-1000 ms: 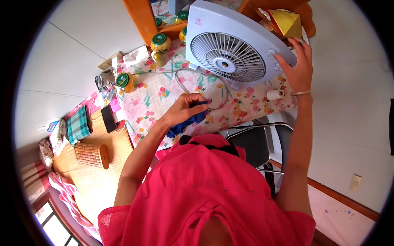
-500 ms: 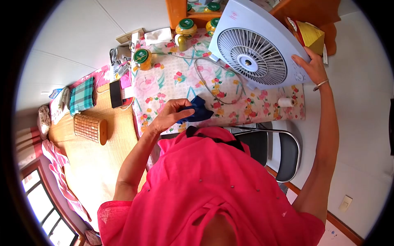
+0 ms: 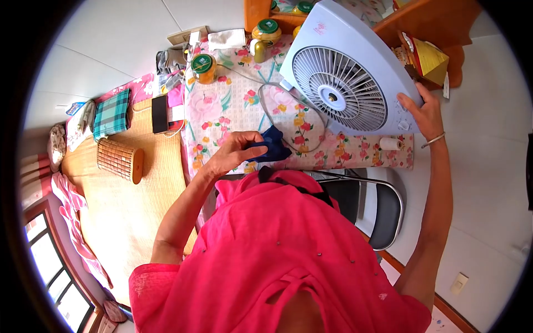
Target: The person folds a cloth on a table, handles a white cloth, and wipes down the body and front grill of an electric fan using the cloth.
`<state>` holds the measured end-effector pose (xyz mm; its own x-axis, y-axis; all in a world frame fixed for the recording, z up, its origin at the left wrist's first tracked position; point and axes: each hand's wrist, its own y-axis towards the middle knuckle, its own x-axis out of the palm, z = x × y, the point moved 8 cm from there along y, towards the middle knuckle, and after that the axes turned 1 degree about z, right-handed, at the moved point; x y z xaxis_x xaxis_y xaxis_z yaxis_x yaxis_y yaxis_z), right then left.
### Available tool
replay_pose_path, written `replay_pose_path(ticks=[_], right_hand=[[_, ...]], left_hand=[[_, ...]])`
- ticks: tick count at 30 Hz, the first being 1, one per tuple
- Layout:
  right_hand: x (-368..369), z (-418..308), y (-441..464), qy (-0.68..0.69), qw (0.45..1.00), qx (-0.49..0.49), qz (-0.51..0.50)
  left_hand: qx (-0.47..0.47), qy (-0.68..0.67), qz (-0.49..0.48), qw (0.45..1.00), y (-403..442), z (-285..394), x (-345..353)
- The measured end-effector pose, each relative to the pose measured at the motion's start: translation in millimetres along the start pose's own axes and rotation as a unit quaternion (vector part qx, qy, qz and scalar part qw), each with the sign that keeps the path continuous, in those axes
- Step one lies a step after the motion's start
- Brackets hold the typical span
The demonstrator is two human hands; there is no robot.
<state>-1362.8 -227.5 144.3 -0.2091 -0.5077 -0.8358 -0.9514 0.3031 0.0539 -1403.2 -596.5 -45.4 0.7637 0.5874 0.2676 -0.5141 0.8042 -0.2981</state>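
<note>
A blue cloth [image 3: 272,147] is pinched between the thumb and fingers of my left hand [image 3: 236,153], over the near edge of the flowered tablecloth [image 3: 214,119]. My right hand [image 3: 426,114] grips the right edge of a pale blue box fan [image 3: 338,72], thumb on its front near the knobs. The fan leans at an angle on the table, and its round grille faces me. Its grey cord [image 3: 266,108] loops on the tablecloth between the fan and the blue cloth.
Jars with green lids [image 3: 204,69], a small bottle [image 3: 257,51] and a white cloth [image 3: 226,39] lie toward the back. A thread spool [image 3: 390,144] is at the right. A folding chair [image 3: 387,216] stands below the table edge. A phone [image 3: 159,114] lies left.
The view has shifted, so the table sits further right. My right hand has moved from the fan's knobs to a grip on its edge. The blue cloth stays in my left hand.
</note>
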Motion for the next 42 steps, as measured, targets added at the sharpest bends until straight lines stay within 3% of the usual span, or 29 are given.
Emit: replay_pose_path(ticks=[5, 8, 10, 12, 15, 18, 22, 32, 36, 42], right_hand=[[14, -28, -11, 0.031, 1.000, -0.002, -0.003], [15, -37, -16, -0.002, 1.000, -0.001, -0.004], [17, -37, -17, -0.006, 1.000, -0.003, 0.000], [16, -36, -17, -0.006, 1.000, -0.001, 0.001], [16, -35, -17, -0.002, 1.000, 0.001, 0.002], [17, -33, -16, -0.007, 1.000, -0.006, 0.007], [17, -36, -17, -0.001, 1.000, 0.008, -0.005], [18, -31, -16, 0.005, 1.000, 0.021, -0.004], [19, -32, -14, 0.015, 1.000, 0.027, -0.006], [19, -29, -16, 0.015, 0.999, 0.042, -0.010]], left_hand=[[0.023, -0.019, 0.044, 0.999, 5, -1, -6], [-0.011, -0.101, 0.103, 0.989, 20, -12, -13], [0.006, -0.081, 0.178, 0.981, 39, -24, -32], [0.027, -0.037, 0.252, 0.967, 65, -33, -50], [0.110, 0.090, 0.285, 0.948, 119, -54, -75], [0.219, 0.333, 0.363, 0.842, 152, -47, -77], [0.181, 0.440, 0.317, 0.820, 186, -63, -67], [0.281, 0.605, 0.179, 0.724, 172, -79, 0], [0.257, 0.467, 0.264, 0.804, 154, -61, -23], [0.194, 0.373, 0.369, 0.829, 170, -56, -72]])
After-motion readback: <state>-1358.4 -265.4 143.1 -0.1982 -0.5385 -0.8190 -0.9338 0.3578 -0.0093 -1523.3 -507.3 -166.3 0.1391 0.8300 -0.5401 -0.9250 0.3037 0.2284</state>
